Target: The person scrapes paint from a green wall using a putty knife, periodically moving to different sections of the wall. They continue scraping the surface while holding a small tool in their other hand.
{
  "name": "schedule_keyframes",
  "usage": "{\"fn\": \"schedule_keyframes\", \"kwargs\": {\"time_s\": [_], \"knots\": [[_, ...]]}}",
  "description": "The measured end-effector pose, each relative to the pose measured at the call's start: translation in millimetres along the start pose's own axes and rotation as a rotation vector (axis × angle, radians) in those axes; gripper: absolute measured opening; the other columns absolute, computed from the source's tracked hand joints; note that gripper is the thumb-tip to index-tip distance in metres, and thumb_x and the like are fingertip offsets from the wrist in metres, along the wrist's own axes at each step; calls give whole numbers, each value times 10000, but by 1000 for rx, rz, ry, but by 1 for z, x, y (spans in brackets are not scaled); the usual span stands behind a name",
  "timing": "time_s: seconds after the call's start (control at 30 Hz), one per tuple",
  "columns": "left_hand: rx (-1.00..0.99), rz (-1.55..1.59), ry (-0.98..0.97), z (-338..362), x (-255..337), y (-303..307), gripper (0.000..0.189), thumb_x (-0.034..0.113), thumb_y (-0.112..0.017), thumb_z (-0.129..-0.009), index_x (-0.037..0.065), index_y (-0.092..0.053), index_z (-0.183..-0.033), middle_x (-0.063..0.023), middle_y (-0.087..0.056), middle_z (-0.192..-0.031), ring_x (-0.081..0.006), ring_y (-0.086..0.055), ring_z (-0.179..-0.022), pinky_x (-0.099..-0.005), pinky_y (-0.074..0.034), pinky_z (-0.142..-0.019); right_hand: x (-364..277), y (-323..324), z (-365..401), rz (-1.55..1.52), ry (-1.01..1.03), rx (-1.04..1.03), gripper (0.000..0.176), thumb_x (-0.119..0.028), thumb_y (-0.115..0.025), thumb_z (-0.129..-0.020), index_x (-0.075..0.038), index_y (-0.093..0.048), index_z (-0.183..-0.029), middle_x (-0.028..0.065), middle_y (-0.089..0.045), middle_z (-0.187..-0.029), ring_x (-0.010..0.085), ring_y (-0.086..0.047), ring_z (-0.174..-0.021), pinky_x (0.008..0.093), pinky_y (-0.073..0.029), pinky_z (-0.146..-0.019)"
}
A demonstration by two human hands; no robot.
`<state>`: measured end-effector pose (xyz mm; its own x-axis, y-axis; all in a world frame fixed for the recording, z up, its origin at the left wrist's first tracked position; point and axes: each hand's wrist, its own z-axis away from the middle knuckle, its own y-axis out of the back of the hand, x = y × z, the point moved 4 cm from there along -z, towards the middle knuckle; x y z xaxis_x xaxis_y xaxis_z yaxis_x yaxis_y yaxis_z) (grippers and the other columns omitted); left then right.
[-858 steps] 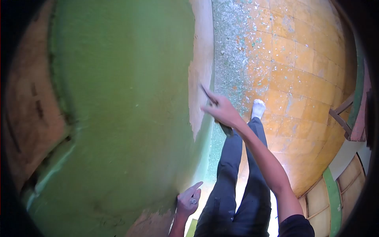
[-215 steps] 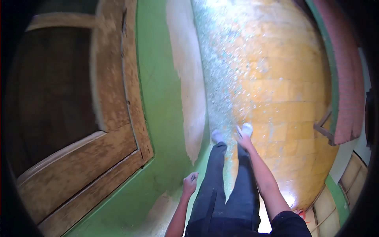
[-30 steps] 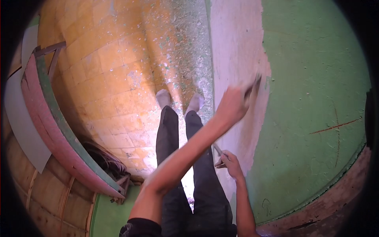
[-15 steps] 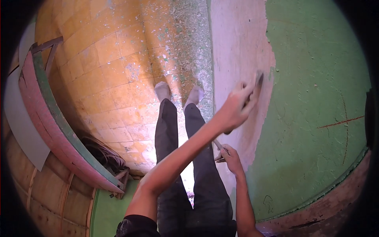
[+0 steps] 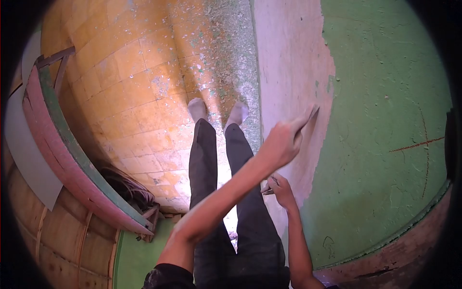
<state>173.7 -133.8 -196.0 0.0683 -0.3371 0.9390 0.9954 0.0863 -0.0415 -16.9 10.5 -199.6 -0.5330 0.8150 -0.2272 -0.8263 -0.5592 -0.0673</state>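
My left hand reaches across to the wall, its fingers closed around a scraper. The scraper's dark blade meets the pale, bared strip of wall, close to the edge of the green paint. Lower down, nearer my body, my right hand is closed on a thin, grey tool. My left forearm covers part of that tool, so its kind does not show.
Paint flakes litter the yellow tiled floor along the wall base. My feet stand beside them. A pink and green curved plank runs along the left, with dark coiled material under it. A red cross marks the green wall.
My left hand and the scraper have moved down the wall toward my body, the blade turning slightly sideways. My right hand has hardly moved; its tool is now more hidden by my left forearm.
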Motion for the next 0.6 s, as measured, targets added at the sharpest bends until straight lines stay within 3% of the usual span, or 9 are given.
{"fn": "schedule_keyframes", "kwargs": {"time_s": [0.1, 0.23, 0.3, 0.37, 0.43, 0.57, 0.6], "knots": [[29, -34, -33, -13, -5, 5, 724, -31, -485, -829, 180, -425, -1519, -329, -561, -843, -452, -596, -747, -468, -488, -777, -3, 2, 2, -17, 0, 11, 242, -179, -469, -1044, 31, -574, -1103, 82, -634, -845, 166, -685, -746, 299, -570, -692], [-27, -95, 100, -43, 5, 27, 699, -14, -471, -849, 192, -427, -1516, -332, -532, -811, -433, -574, -693, -457, -496, -745, -2, 4, -2, 41, 23, -1, 240, -175, -475, -1042, 29, -577, -1117, 83, -636, -823, 168, -687, -744, 302, -573, -694], [56, -45, -71, -17, -5, 6, 685, -2, -473, -859, 193, -426, -1515, -322, -500, -780, -396, -536, -638, -435, -493, -706, -3, 6, -1, 59, 21, 22, 241, -171, -477, -1042, 26, -580, -1133, 87, -639, -818, 173, -689, -745, 309, -577, -694], [67, -48, -80, -14, -5, 4, 676, 1, -471, -848, 185, -448, -1499, -321, -515, -783, -413, -550, -654, -456, -490, -689, -2, 6, 0, 41, 21, 72, 239, -162, -474, -1041, 21, -584, -1149, 91, -643, -816, 178, -689, -743, 316, -580, -693], [23, -98, 76, -41, 6, 23, 675, -6, -467, -816, 170, -493, -1467, -329, -578, -821, -485, -616, -740, -519, -486, -695, -7, 8, 2, -4, 52, 108, 249, -161, -475, -1039, 16, -573, -1184, 93, -648, -823, 181, -689, -752, 320, -580, -690], [42, -108, 36, -42, 11, 23, 709, -4, -481, -812, 197, -462, -1492, -331, -585, -817, -488, -616, -744, -526, -489, -700, -9, 14, 0, -94, 103, 147, 270, -168, -473, -1036, 3, -540, -1233, 92, -652, -843, 184, -684, -767, 317, -576, -681], [0, -82, 1, -23, 7, 12, 690, -18, -470, -867, 192, -428, -1523, -296, -541, -777, -327, -586, -652, -404, -496, -726, -11, 14, -1, -109, 93, 154, 274, -173, -474, -1035, 0, -534, -1239, 92, -651, -851, 184, -682, -768, 317, -575, -680]]}}
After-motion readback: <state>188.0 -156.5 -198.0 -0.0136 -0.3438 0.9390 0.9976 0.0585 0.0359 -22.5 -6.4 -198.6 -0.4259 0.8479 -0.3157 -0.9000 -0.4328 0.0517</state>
